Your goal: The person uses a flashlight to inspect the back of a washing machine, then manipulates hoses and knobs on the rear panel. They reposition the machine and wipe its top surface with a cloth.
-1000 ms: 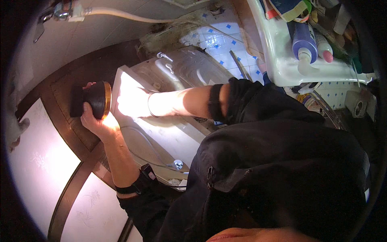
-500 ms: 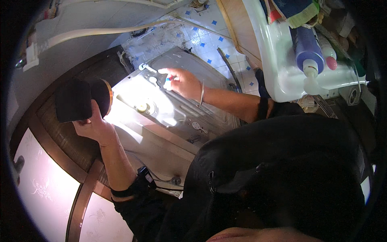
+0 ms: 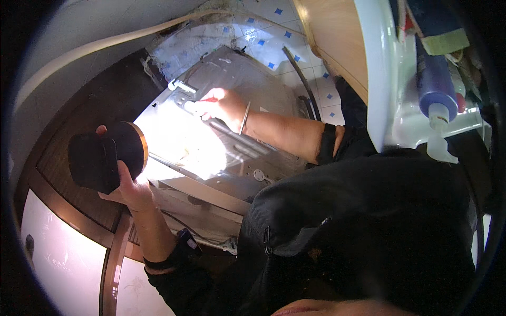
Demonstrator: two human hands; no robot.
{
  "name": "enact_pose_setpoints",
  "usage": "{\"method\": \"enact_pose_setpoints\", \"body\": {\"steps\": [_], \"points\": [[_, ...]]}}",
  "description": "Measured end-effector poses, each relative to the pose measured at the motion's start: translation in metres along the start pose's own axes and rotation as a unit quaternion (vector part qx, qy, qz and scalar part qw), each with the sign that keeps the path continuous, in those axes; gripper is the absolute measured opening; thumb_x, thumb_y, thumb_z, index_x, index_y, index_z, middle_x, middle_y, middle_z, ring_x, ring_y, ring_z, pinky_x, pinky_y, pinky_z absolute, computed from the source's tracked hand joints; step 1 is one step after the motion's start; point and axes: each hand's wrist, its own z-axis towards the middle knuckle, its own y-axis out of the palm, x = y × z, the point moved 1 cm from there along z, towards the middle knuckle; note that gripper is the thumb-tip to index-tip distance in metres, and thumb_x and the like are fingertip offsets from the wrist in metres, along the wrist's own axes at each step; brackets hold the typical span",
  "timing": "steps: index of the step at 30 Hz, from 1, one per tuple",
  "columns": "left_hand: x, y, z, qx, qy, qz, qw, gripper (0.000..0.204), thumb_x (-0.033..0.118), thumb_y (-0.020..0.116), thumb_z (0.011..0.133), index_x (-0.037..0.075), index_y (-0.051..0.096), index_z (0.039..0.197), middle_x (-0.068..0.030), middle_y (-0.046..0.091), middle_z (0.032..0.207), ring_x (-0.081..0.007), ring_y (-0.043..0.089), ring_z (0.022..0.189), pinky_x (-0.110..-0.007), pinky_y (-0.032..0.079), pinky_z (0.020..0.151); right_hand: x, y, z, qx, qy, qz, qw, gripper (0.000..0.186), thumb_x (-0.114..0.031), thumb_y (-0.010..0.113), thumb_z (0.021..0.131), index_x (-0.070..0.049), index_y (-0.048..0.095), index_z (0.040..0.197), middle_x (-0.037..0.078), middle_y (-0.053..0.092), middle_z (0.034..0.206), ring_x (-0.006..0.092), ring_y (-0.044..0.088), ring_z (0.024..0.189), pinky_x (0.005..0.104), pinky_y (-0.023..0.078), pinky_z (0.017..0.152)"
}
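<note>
My left hand (image 3: pixel 129 187) is wrapped round a black lamp (image 3: pixel 95 160) with a gold rim, which throws a bright patch on a grey metal appliance panel (image 3: pixel 255 79). My right hand (image 3: pixel 224 110) is closed on a small red item (image 3: pixel 212 98), probably a tool, over the panel, just beside a white fitting (image 3: pixel 179 85) that sticks up from it. The far end of what it holds is lost in the glare. A small pale keyhole-shaped part (image 3: pixel 258 175) shows lower on the panel.
A white sink (image 3: pixel 377 105) holding a purple pump bottle (image 3: pixel 435 89) and cloths is at upper right, beside a wooden board (image 3: pixel 337 42). A pale hose (image 3: pixel 105 42) runs along the back wall, a dark strip (image 3: pixel 300 79) lies beyond the panel, and framed panes (image 3: pixel 63 247) stand at lower left.
From one second ago, my right hand has moved up and right from the bright panel edge onto the top; my left hand with the lamp has shifted slightly down and left. The view has also shifted.
</note>
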Motion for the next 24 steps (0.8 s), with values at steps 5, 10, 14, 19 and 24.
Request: {"method": "enact_pose_setpoints", "body": {"steps": [5, 10, 14, 19, 24], "points": [[-0.003, 0.004, 0.003, -0.016, 0.038, 0.037, 0.998, 0.052, 0.027, 0.042, 0.081, -0.004, 0.041, 0.123, -0.0224, 0.049, 0.122, -0.0331, 0.049, 0.115, -0.044, 0.046, 0.092, 0.029, 0.028, -0.019, -0.092, -0.094, 0.000, 0.991, 0.012, -0.011, 0.060, 0.082, 0.000, 0.060, 0.087, 0.009, 0.062, 0.090, 0.0155, 0.058, 0.079, 0.0288, 0.047, 0.069], [-0.001, 0.008, 0.015, -0.043, 0.016, -0.131, 0.990, 0.052, 0.030, 0.039, 0.084, -0.004, 0.040, 0.123, -0.0232, 0.049, 0.122, -0.0334, 0.050, 0.114, -0.042, 0.049, 0.089, 0.051, 0.030, -0.019, -0.132, -0.411, -0.242, 0.869, 0.023, -0.014, 0.059, 0.082, -0.001, 0.062, 0.101, 0.016, 0.061, 0.098, 0.0258, 0.059, 0.086, 0.0347, 0.045, 0.084], [0.005, 0.007, 0.013, -0.053, 0.003, -0.104, 0.993, 0.054, 0.033, 0.036, 0.086, -0.005, 0.041, 0.123, -0.0226, 0.048, 0.123, -0.0327, 0.047, 0.118, -0.045, 0.048, 0.091, 0.059, 0.033, -0.032, -0.074, -0.488, -0.378, 0.783, 0.023, -0.013, 0.058, 0.082, 0.001, 0.061, 0.101, 0.017, 0.061, 0.100, 0.0298, 0.059, 0.089, 0.0371, 0.043, 0.089], [0.003, 0.008, 0.011, -0.053, -0.010, -0.088, 0.995, 0.054, 0.034, 0.034, 0.086, -0.003, 0.040, 0.124, -0.0214, 0.047, 0.124, -0.0331, 0.046, 0.119, -0.045, 0.046, 0.093, 0.074, 0.037, -0.030, -0.076, -0.375, -0.320, 0.867, 0.023, -0.012, 0.057, 0.082, 0.001, 0.061, 0.101, 0.019, 0.059, 0.105, 0.0317, 0.058, 0.092, 0.0388, 0.041, 0.090], [0.001, 0.008, 0.011, -0.050, -0.020, -0.092, 0.994, 0.054, 0.033, 0.034, 0.084, -0.002, 0.040, 0.124, -0.0213, 0.047, 0.124, -0.0327, 0.045, 0.119, -0.046, 0.044, 0.094, 0.085, 0.036, -0.019, -0.133, -0.347, -0.312, 0.874, 0.029, -0.013, 0.056, 0.082, 0.003, 0.057, 0.107, 0.017, 0.060, 0.106, 0.0250, 0.058, 0.096, 0.0367, 0.046, 0.087]]}}
